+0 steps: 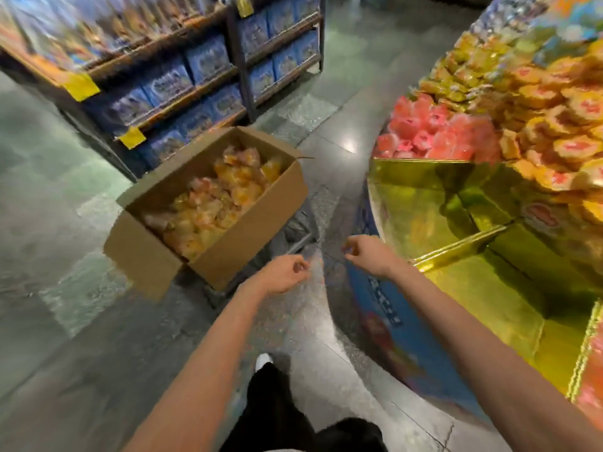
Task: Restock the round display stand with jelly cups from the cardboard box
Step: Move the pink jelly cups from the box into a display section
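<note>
Both hands are out in front and holding nothing: the left hand sits just off the near corner of the cardboard box, fingers loosely curled, and the right hand hangs the same way next to the rim of the round display stand.

The jelly cups are piled loose in the open box, which sits on some low dark cart or crate on the floor, left of the stand. More cups, pink and orange, already fill the stand's far sections, while the gold compartments nearest me look bare.

My guess on handling: small sealed plastic cups, light one by one, a bit slick and squishy, with film lids you could dent. I'd scoop a double handful from the top of the pile, gripping the sides rather than the lids. The full box is probably heavy, so better left where it is.

Everything's motion-blurred, so cup labels and flavours are unreadable, what the box rests on is mostly hidden, and the stand is cut off at the right edge.
</note>
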Motion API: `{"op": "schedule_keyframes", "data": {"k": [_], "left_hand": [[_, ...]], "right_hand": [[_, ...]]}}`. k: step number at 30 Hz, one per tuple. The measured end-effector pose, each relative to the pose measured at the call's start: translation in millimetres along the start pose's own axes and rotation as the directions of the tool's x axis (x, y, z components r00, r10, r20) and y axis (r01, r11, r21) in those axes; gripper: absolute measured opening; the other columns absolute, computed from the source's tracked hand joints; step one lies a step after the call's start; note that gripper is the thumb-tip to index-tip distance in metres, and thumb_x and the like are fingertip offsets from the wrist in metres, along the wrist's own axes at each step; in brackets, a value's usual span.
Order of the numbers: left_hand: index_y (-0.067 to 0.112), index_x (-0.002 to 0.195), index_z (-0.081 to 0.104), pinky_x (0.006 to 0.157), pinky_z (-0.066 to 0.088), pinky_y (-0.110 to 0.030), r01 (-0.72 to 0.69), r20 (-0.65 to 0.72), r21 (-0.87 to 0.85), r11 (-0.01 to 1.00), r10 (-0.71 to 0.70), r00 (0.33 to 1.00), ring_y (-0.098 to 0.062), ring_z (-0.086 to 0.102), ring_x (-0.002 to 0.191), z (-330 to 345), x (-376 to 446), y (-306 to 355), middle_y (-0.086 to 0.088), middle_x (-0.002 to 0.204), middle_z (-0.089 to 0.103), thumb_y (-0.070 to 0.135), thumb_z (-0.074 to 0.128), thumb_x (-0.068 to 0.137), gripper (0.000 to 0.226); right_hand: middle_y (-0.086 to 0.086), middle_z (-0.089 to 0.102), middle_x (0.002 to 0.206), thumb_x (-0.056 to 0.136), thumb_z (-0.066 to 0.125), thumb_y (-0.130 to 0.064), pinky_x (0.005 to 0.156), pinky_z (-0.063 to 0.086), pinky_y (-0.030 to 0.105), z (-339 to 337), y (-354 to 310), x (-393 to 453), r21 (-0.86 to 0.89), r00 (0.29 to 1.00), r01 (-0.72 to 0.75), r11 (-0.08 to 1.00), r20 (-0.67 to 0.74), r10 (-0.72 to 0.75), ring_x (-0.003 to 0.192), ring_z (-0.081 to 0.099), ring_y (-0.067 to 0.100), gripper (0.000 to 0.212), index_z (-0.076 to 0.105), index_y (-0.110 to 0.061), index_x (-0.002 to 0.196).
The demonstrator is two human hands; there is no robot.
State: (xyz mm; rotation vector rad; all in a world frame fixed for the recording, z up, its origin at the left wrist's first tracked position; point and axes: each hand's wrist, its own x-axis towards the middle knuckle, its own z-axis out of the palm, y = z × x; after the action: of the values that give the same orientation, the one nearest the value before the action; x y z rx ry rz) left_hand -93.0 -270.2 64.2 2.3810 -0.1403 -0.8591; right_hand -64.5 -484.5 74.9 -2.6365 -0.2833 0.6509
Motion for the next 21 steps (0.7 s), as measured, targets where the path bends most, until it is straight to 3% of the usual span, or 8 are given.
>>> {"op": "schedule_keyframes", "data": {"k": [4, 7, 10, 12, 14, 18, 21], "left_hand": [[0.015, 0.121, 0.06, 0.077, 0.04, -0.023, 0.07, -0.093, -0.08, 0.994, -0.077, 0.993, -0.018, 0.057, 0.099, -51.3, -16.0, -80.6, -0.003, 0.106, 0.06, 0.028, 0.054, 0.097, 0.027], [0.015, 0.123, 0.06, 0.08, 0.04, -0.023, 0.139, -0.171, -0.165, 0.976, -0.167, 0.971, -0.015, 0.055, 0.105, -82.2, -28.8, -136.7, -0.001, 0.116, 0.06, 0.026, 0.056, 0.096, 0.029], [0.012, 0.125, 0.058, 0.087, 0.045, -0.028, 0.205, -0.235, -0.279, 0.938, -0.274, 0.933, -0.021, 0.057, 0.111, -102.9, -38.9, -187.6, -0.006, 0.124, 0.061, 0.022, 0.055, 0.097, 0.031], [0.011, 0.125, 0.059, 0.091, 0.045, -0.03, 0.243, -0.265, -0.354, 0.903, -0.345, 0.9, -0.024, 0.058, 0.114, -112.0, -44.7, -216.1, -0.008, 0.125, 0.062, 0.021, 0.054, 0.097, 0.03], [0.011, 0.123, 0.062, 0.091, 0.045, -0.031, 0.263, -0.299, -0.438, 0.86, -0.415, 0.859, -0.024, 0.058, 0.113, -119.9, -48.7, -238.3, -0.007, 0.122, 0.063, 0.021, 0.054, 0.097, 0.029], [0.02, 0.101, 0.062, 0.08, 0.045, -0.029, 0.212, -0.365, -0.652, 0.728, -0.546, 0.754, -0.016, 0.057, 0.091, -130.4, -50.3, -269.3, 0.005, 0.093, 0.062, 0.017, 0.056, 0.094, 0.009], [0.014, 0.109, 0.064, 0.084, 0.042, -0.027, 0.187, -0.371, -0.743, 0.643, -0.627, 0.685, -0.015, 0.056, 0.101, -133.4, -41.5, -291.9, 0.002, 0.108, 0.062, 0.014, 0.055, 0.095, 0.017]], "right_hand": [[0.008, 0.063, 0.091, 0.096, 0.056, -0.02, 0.079, 0.05, 0.035, 13.5, -90.0, 61.7, -0.005, 0.995, 0.085, 0.996, 0.048, -0.085, 0.088, 0.061, 0.025, 0.027, 0.062, -0.009, 0.12], [0.005, 0.063, 0.097, 0.095, 0.056, -0.02, 0.075, 0.045, 0.031, 26.6, -153.6, 105.8, -0.017, 0.981, 0.18, 0.984, 0.073, -0.178, 0.092, 0.061, 0.022, 0.026, 0.064, -0.007, 0.117], [0.014, 0.069, 0.102, 0.094, 0.056, -0.022, 0.072, 0.048, 0.032, 43.0, -202.1, 147.1, -0.041, 0.97, 0.215, 0.976, 0.122, -0.209, 0.088, 0.063, 0.026, 0.029, 0.064, -0.004, 0.115], [0.016, 0.069, 0.1, 0.094, 0.054, -0.02, 0.074, 0.051, 0.036, 54.9, -227.8, 171.7, -0.07, 0.959, 0.242, 0.968, 0.171, -0.227, 0.089, 0.064, 0.028, 0.028, 0.063, -0.005, 0.115], [0.008, 0.068, 0.103, 0.093, 0.055, -0.019, 0.079, 0.053, 0.038, 66.0, -250.4, 193.3, -0.064, 0.944, 0.274, 0.96, 0.21, -0.255, 0.092, 0.064, 0.027, 0.028, 0.063, -0.009, 0.118], [0.003, 0.065, 0.104, 0.09, 0.062, -0.02, 0.077, 0.051, 0.032, 88.4, -284.9, 238.5, -0.049, 0.908, 0.338, 0.94, 0.28, -0.312, 0.089, 0.061, 0.019, 0.028, 0.064, -0.014, 0.118], [0.01, 0.067, 0.108, 0.088, 0.064, -0.021, 0.083, 0.052, 0.035, 101.6, -305.4, 279.4, -0.075, 0.878, 0.377, 0.923, 0.348, -0.33, 0.096, 0.064, 0.024, 0.032, 0.063, -0.014, 0.119]]}}
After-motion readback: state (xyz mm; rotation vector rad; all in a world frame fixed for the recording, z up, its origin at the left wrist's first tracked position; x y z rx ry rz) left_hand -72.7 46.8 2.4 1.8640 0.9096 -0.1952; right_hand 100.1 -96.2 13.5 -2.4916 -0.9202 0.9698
